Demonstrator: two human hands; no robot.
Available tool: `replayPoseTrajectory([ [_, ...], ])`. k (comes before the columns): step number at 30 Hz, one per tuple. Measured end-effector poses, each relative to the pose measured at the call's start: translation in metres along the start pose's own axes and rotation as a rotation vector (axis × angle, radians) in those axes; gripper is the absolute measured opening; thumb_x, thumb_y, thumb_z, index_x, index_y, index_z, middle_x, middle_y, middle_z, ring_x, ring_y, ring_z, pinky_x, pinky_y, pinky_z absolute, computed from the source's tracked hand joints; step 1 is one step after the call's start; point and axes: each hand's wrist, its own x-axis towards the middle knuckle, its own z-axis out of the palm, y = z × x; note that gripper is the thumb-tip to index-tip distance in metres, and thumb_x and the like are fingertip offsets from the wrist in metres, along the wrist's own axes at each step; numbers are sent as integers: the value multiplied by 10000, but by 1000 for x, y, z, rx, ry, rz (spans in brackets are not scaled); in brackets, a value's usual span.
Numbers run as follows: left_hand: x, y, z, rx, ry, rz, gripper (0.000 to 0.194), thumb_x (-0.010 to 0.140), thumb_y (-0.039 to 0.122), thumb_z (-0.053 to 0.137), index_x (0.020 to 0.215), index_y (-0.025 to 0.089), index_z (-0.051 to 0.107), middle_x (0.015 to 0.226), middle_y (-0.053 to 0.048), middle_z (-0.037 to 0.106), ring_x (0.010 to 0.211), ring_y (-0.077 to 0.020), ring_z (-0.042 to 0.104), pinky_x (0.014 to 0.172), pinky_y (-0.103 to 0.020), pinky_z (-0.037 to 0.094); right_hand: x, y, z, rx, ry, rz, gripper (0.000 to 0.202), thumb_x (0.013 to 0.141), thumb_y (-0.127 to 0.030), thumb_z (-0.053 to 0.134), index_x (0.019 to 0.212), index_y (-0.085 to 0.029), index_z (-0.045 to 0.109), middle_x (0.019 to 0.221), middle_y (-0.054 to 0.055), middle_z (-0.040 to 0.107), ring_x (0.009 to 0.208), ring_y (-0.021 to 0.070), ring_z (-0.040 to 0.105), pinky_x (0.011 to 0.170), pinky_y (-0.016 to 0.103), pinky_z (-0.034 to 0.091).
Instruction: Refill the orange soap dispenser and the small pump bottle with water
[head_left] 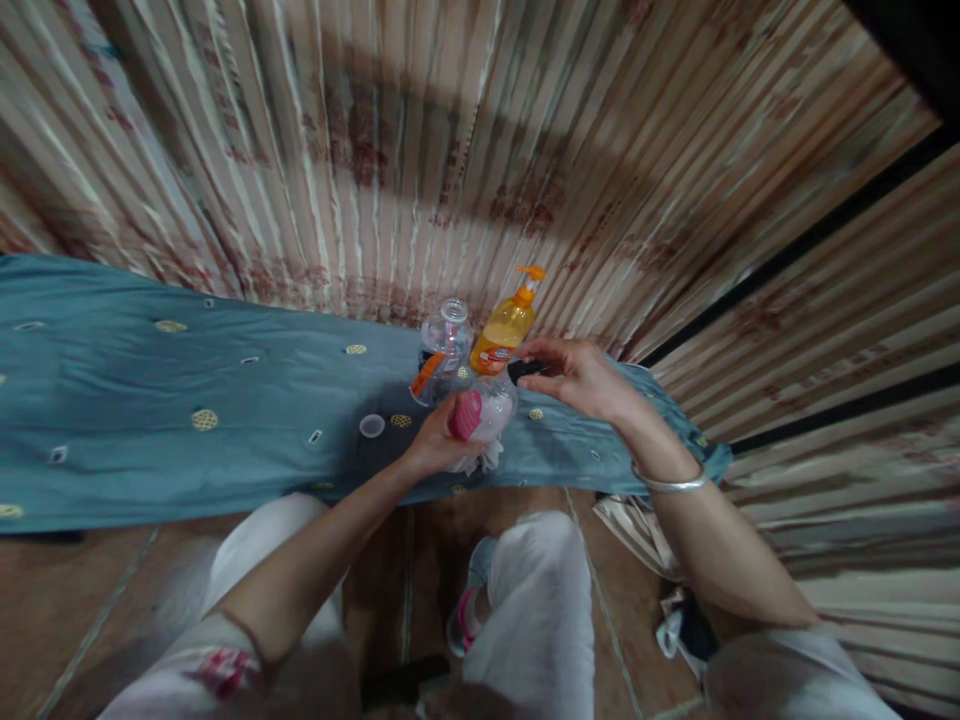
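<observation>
My left hand is wrapped round a clear plastic bottle with a pink label, tilted over the bench. Close to that bottle's mouth, my right hand pinches a small black cap; whether cap and bottle touch I cannot tell. Just behind stands an orange pump bottle with yellow-orange liquid in it. To its left is a clear, open-necked bottle with an orange and black label. A small round white lid lies on the cloth left of my left hand.
A teal patterned cloth covers the narrow bench. White crumpled material is below the held bottle. A pleated curtain hangs right behind. Black bars run along the right. Fabric items lie on the tiled floor.
</observation>
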Motion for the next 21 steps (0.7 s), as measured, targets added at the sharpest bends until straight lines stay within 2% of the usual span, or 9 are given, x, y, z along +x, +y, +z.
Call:
replayPoseTrajectory([
  [3, -2, 3, 5, 25, 27, -17, 776, 545, 224, 1050, 1236, 256, 699, 1244, -67, 795, 1167, -312, 757, 1091, -489, 602, -1, -6, -6, -116, -67, -9, 359, 880, -279, 820, 1230, -208, 855, 1040, 36, 869, 891, 217, 779, 836, 325, 577],
  [10, -3, 1, 9, 43, 18, -30, 782, 517, 196, 1058, 1214, 257, 708, 1206, -56, 806, 1122, -295, 764, 1060, -455, 606, 1, -23, -14, -362, -227, -8, 411, 921, -221, 795, 1329, -229, 839, 1082, 48, 883, 897, 215, 795, 818, 292, 549],
  [15, -5, -1, 9, 64, 4, -50, 787, 525, 208, 1037, 1237, 219, 701, 1252, -76, 798, 1178, -311, 754, 1098, -454, 591, -3, -33, -11, -490, -301, 57, 437, 971, -205, 761, 1405, -228, 804, 1087, 61, 890, 979, 234, 827, 871, 293, 557],
  [21, -8, 4, 10, 87, 1, -74, 810, 505, 221, 1036, 1242, 211, 702, 1244, -66, 801, 1143, -304, 746, 1070, -441, 601, -4, -38, -4, -599, -386, 71, 416, 1015, -228, 739, 1426, -186, 783, 1150, 110, 886, 1087, 275, 832, 913, 308, 547],
])
